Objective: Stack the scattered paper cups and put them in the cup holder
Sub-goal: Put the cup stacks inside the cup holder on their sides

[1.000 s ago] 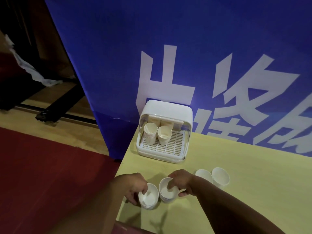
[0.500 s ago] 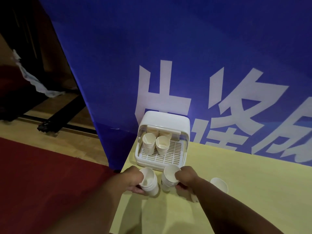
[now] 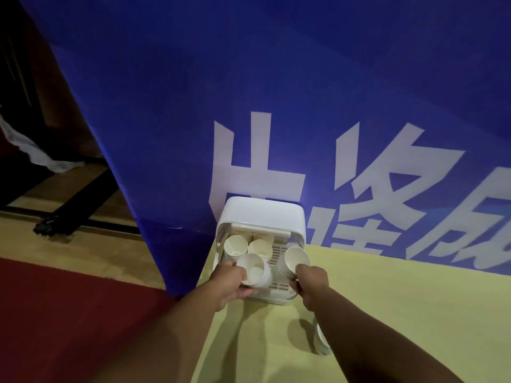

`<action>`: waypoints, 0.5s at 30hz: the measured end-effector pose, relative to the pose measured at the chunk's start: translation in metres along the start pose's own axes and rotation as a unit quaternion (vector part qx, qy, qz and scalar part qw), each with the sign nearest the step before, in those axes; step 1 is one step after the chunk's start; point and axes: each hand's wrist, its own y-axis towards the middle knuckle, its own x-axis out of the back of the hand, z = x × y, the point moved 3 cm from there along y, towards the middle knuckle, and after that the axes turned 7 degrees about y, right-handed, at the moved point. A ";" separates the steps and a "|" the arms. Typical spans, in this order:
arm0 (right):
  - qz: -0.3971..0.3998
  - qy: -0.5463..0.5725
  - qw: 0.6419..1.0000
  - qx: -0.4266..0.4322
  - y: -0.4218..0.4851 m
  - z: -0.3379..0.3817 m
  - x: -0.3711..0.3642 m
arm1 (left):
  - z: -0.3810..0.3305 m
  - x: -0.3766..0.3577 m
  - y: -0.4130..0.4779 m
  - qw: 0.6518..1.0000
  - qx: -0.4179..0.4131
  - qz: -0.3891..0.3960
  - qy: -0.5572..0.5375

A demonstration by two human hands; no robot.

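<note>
The white cup holder [image 3: 262, 214], a box with an open front and a slatted tray, stands at the table's far left corner against the banner. Two stacks of white paper cups [image 3: 235, 246] stand at its back left. My left hand [image 3: 231, 281] grips a stack of cups [image 3: 254, 269] over the tray's front left. My right hand [image 3: 311, 281] grips a second stack of cups [image 3: 296, 261] over the tray's front right. A loose cup [image 3: 323, 342] shows partly behind my right forearm on the table.
The yellow table [image 3: 401, 294] stretches to the right. A blue banner [image 3: 276, 92] with large white characters hangs right behind the holder. Red carpet [image 3: 69, 313] and wooden floor lie left of the table edge.
Both hands lifted their cup stacks from the table's front and carried them forward into the cup holder's open front. The camera moved closer and tilted down.
</note>
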 end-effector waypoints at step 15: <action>-0.036 0.079 0.996 -0.027 0.050 -0.013 -0.059 | -0.017 0.024 0.035 0.995 0.047 0.078 0.051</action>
